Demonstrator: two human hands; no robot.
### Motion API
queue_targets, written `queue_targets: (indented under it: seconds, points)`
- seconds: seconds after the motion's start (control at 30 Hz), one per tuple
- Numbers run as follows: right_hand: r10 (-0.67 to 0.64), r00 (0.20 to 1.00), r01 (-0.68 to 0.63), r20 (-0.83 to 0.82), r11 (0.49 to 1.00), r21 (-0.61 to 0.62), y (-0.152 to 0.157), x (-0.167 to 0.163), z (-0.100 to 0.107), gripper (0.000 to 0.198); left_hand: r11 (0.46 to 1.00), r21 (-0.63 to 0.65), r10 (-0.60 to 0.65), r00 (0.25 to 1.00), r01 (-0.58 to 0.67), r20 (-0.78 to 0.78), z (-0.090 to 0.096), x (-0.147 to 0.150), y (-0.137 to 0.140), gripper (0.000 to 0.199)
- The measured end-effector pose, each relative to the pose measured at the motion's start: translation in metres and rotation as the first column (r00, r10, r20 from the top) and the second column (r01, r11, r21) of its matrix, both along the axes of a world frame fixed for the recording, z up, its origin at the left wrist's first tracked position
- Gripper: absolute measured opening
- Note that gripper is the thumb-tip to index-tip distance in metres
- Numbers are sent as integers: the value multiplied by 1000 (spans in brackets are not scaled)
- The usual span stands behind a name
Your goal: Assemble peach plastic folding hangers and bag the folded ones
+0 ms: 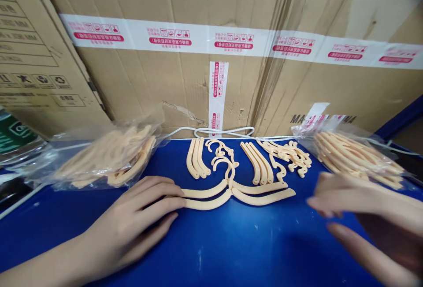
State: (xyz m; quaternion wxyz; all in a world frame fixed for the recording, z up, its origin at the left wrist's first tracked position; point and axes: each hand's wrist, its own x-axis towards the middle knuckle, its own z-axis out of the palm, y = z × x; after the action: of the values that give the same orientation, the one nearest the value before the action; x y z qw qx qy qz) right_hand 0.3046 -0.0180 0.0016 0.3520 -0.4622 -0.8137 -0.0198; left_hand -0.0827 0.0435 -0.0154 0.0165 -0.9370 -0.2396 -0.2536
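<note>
Left hand: We saw our left hand [142,216], left of centre in the frame, palm down with its fingers slightly bent and a little spread; the fingertips touched the left ends of the hangers, but we could not tell whether they gripped or only rested there.
Right hand: Our right hand [370,203], blurred at the lower right, was partly open, thumb apart from the bent fingers; we saw nothing in its grasp.
Hangers: Two cream, plastic-looking hangers with bowed arms [208,204] lay one behind the other at the centre of the frame, hooks pointing toward the top.
Loose arms: Behind them we had three cream curved strips [197,159] left of centre and a row of similar cream curved strips [260,165] right of centre.
Hooks: Small cream curved hooks [289,152] lay heaped beside that right-hand row.
Bags: We had a clear plastic bag of cream curved parts [99,159] at the left and another clear bag of cream parts [357,154] at the right.
Desk: Everything lay on our glossy blue desk [231,251].
Backdrop: A brown cardboard box [148,84] with white-and-red printed tape [201,38] filled the upper frame.
</note>
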Motion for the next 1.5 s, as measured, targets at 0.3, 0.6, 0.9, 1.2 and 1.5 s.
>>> queue_targets:
  seconds: [0.3, 0.6, 0.9, 1.2, 1.5]
  points:
    - [94, 986, -72, 140, 985, -156, 36, 6, -22, 33, 992, 22, 123, 992, -122, -28, -6, -3, 2, 26]
    - [101, 993, -86, 66, 977, -197, 38, 6, -32, 23, 997, -48, 71, 995, -67, 76, -2, 5, 2, 19]
    - [52, 999, -48, 10, 964, -263, 39, 6, -34, 19, 997, -71, 46, 995, -39, 87, -10, 2, 2, 20]
    - [37, 998, -24, 43, 962, -272, 36, 6, -33, 14, 992, -108, 72, 994, -63, 86, -14, -1, 0, 27]
    - [-4, 999, 16, 49, 965, -261, 33, 10, -33, 18, 996, -32, 86, 995, -84, 52, -10, -2, -1, 29]
